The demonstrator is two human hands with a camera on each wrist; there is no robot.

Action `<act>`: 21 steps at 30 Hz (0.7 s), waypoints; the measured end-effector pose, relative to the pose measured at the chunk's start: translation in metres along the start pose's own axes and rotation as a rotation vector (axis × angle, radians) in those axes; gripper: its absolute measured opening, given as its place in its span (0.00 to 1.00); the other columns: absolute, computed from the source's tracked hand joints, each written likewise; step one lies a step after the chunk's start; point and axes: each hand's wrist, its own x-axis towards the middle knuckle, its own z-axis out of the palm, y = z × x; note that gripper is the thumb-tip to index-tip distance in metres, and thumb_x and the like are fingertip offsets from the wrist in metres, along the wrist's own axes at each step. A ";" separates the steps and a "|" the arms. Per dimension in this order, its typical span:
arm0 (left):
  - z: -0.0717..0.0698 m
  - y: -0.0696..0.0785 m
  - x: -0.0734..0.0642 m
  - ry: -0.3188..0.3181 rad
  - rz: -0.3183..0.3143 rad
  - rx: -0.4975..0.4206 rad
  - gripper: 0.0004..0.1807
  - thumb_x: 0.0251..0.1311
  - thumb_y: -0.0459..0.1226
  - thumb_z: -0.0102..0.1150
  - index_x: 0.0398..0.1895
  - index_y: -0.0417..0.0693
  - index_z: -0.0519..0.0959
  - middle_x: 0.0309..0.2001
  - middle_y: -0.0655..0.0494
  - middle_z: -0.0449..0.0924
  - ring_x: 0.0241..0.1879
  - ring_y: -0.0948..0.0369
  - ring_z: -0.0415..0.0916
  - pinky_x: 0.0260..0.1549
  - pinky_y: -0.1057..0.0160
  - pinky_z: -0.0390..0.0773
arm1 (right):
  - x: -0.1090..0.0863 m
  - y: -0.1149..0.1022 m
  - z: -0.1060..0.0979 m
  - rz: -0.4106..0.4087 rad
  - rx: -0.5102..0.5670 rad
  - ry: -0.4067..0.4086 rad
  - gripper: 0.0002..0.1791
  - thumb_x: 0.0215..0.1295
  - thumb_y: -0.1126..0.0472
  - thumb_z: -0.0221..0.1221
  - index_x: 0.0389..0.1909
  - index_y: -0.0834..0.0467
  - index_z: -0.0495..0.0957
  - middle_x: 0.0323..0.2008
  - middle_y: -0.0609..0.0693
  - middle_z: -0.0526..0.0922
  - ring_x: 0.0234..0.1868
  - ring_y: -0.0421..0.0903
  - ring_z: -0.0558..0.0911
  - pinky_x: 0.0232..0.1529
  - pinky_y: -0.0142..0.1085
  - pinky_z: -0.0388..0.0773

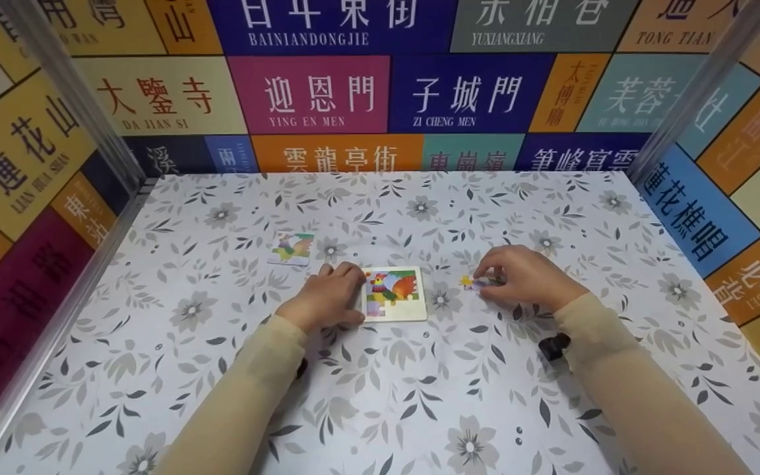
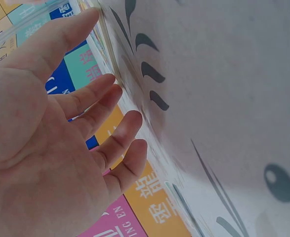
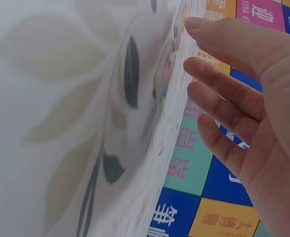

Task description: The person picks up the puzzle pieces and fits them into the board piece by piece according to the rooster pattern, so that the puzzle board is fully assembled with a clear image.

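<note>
A small framed jigsaw puzzle (image 1: 394,290) with a rooster picture lies flat on the table; bare cream backing shows at its lower right. My left hand (image 1: 327,297) rests at the puzzle's left edge, thumb and fingers spread along the frame. In the left wrist view, the fingertips (image 2: 135,123) are loosely bent, right at the tabletop. To the right of the puzzle lies a colourful jigsaw piece (image 1: 469,283), partly hidden by my right hand (image 1: 518,277). The right wrist view has that piece (image 3: 163,74) flat on the table, with relaxed fingers beside it and a gap between thumb and fingers.
A small colourful picture piece (image 1: 291,249) lies behind and left of my left hand. The table (image 1: 406,409) has a white cloth with grey flowers and leaves. Panels with coloured lettering (image 1: 314,92) enclose its back and sides. A black wrist device (image 1: 554,347) sits under the right sleeve.
</note>
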 end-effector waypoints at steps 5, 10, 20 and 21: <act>0.000 0.001 -0.001 -0.007 -0.005 -0.002 0.38 0.60 0.48 0.73 0.71 0.48 0.69 0.73 0.51 0.65 0.65 0.44 0.65 0.64 0.38 0.68 | 0.006 -0.005 0.003 0.015 -0.021 -0.038 0.11 0.58 0.57 0.74 0.42 0.51 0.90 0.45 0.46 0.87 0.40 0.48 0.83 0.44 0.44 0.79; -0.001 0.002 -0.001 -0.005 -0.006 -0.001 0.38 0.59 0.48 0.74 0.70 0.48 0.69 0.73 0.51 0.66 0.65 0.44 0.65 0.65 0.38 0.68 | 0.007 -0.007 0.004 0.053 -0.026 -0.057 0.09 0.60 0.57 0.73 0.42 0.49 0.90 0.43 0.45 0.88 0.40 0.47 0.83 0.44 0.43 0.79; 0.000 0.001 0.000 -0.005 -0.003 0.003 0.39 0.59 0.49 0.74 0.71 0.49 0.69 0.73 0.51 0.66 0.64 0.44 0.65 0.64 0.38 0.68 | 0.007 -0.007 0.007 -0.035 -0.057 -0.014 0.05 0.58 0.59 0.73 0.35 0.48 0.91 0.36 0.44 0.87 0.34 0.45 0.82 0.39 0.40 0.78; 0.000 0.001 0.001 -0.005 -0.003 -0.002 0.39 0.59 0.49 0.74 0.71 0.49 0.69 0.73 0.51 0.66 0.64 0.44 0.65 0.64 0.38 0.68 | 0.007 -0.008 0.008 -0.046 -0.063 -0.006 0.04 0.57 0.59 0.73 0.34 0.48 0.91 0.36 0.43 0.87 0.33 0.45 0.81 0.38 0.39 0.77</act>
